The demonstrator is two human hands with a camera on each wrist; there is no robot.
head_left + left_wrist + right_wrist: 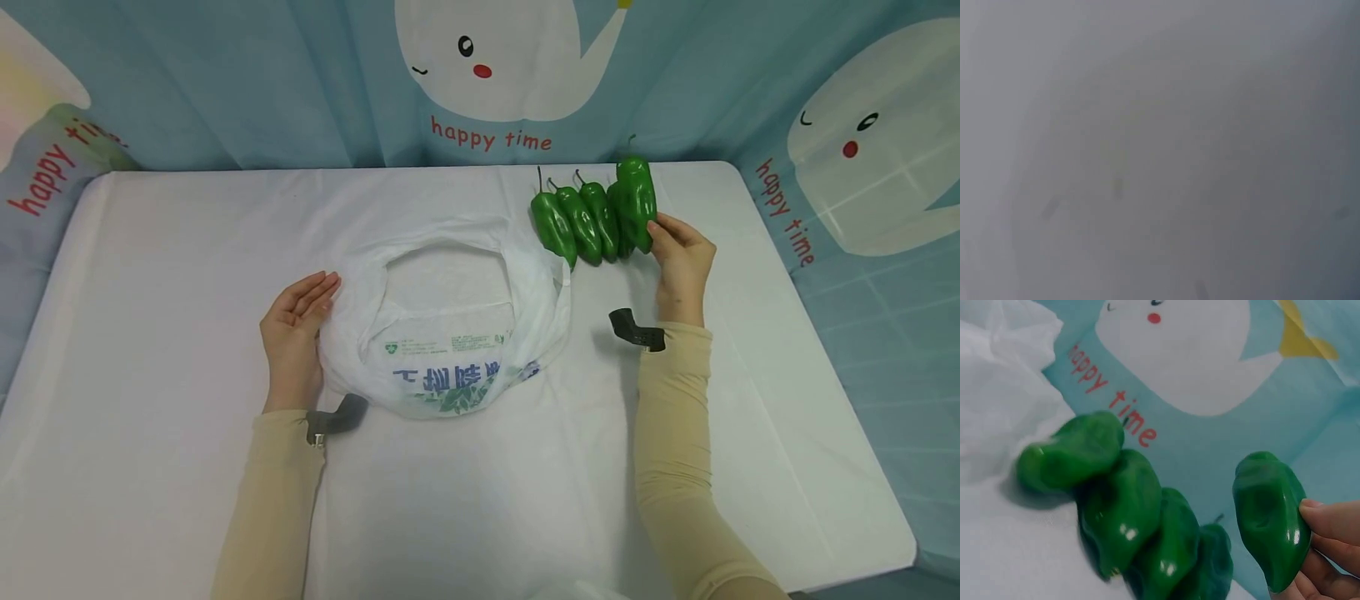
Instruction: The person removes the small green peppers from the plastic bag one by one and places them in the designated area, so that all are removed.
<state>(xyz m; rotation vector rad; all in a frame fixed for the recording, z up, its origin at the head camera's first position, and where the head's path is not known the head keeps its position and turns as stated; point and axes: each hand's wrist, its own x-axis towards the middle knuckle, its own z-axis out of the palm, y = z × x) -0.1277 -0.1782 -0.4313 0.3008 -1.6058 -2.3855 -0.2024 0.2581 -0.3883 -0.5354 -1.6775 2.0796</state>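
Note:
My right hand (681,265) pinches a green pepper (636,196) between thumb and fingers at the table's back right. The right wrist view shows this glossy pepper (1269,519) apart from several others, its lower tip pointing down. Those other green peppers (579,218) lie side by side in a row, stems toward the back edge. A white plastic bag (450,402) with blue and green print lies mouth up in the middle. Against its left side rests my left hand (295,337), fingers extended together along the bag. The left wrist view is only a grey blur.
A white cloth covers the table (165,350), with a blue patterned curtain (300,83) behind and at both sides. The bag's right edge meets the leftmost pepper. Small black cameras sit on both wrists. Something white and translucent (577,590) shows at the front edge.

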